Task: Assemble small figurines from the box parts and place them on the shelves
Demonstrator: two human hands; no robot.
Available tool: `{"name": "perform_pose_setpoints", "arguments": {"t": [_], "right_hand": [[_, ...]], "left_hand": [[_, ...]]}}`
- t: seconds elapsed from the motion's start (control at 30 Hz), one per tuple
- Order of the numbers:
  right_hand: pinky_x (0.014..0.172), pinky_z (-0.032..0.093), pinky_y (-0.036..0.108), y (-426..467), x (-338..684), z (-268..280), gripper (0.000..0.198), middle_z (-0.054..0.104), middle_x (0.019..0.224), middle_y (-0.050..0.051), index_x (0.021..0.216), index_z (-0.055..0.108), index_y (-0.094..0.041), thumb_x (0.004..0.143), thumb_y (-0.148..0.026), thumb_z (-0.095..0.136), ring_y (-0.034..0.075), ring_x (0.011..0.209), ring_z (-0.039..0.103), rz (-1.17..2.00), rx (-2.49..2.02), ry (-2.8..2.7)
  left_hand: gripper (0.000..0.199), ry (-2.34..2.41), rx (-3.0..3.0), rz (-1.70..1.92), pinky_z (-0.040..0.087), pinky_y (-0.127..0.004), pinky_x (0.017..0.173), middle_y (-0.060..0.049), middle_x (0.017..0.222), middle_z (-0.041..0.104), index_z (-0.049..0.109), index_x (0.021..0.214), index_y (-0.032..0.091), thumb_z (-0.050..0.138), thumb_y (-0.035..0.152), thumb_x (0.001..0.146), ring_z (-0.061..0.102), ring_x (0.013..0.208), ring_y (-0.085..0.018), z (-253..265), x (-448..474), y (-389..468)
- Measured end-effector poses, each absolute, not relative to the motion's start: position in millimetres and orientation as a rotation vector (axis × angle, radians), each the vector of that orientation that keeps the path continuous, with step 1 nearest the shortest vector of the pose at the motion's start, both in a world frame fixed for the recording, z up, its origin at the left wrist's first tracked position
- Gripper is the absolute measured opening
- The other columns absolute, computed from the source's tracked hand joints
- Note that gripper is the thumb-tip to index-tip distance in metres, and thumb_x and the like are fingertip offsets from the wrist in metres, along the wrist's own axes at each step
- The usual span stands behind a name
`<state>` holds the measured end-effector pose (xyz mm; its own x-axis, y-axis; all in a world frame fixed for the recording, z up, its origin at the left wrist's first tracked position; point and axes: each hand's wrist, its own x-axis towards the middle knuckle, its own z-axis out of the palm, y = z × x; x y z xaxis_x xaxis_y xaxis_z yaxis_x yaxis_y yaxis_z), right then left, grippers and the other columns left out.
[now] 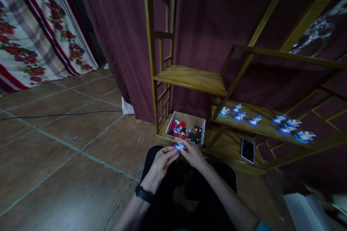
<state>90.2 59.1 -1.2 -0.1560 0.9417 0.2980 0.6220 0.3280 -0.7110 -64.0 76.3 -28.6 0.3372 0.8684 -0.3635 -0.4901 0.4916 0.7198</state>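
A small purple and white figurine [180, 147] is pinched between my two hands, just in front of a shallow box. My left hand [163, 159], with a dark band on the wrist, grips it from the left side. From the right, my right hand [193, 154] has its fingers closed on the same figurine. Behind them the white cardboard box [202, 121] holds several little figures in red, black and white. Fine details of the held figurine are too small to make out.
Several purple and blue figurines [240, 116] stand on a wooden shelf [264, 131] to the right. A phone [247, 150] lies on the lower board. An upper shelf [192, 77] juts out above the box. A black cable [62, 114] crosses the tiled floor.
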Motion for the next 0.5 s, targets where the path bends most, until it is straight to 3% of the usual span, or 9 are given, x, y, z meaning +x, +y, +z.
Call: {"name": "perform_pose_setpoints", "arguments": {"t": [0.13,0.27,0.5], "right_hand": [[0.089,0.043,0.033,54.1,84.5,-4.7,0.032,0.060,0.105,0.002,0.106,0.052,-0.026,0.077,-0.014,0.047,0.018,0.100,0.056,0.558,-1.349,-1.751],[0.087,0.045,0.033,44.2,79.0,-5.1,0.024,0.059,0.101,0.003,0.099,0.052,-0.025,0.076,-0.016,0.050,0.019,0.098,0.056,0.502,-1.299,-1.671],[0.088,0.045,0.032,29.2,80.6,2.8,0.026,0.056,0.102,0.005,0.103,0.054,-0.025,0.081,-0.014,0.047,0.019,0.099,0.055,0.369,-1.295,-1.736]], "left_hand": [[0.024,0.865,0.700,1.084,0.050,-0.028,0.075,-0.004,0.075,0.068,0.065,0.077,0.014,0.077,0.019,0.057,0.063,0.069,-0.013,-19.5,-60.8,71.4],[0.023,0.918,0.900,1.286,0.046,-0.027,0.075,-0.003,0.075,0.068,0.064,0.076,0.015,0.075,0.020,0.056,0.062,0.071,-0.014,-12.1,-55.2,63.6],[0.019,0.850,0.985,1.308,0.044,-0.028,0.080,-0.004,0.085,0.067,0.063,0.085,0.017,0.067,0.022,0.068,0.060,0.081,-0.016,-3.6,-54.7,47.3]]}}
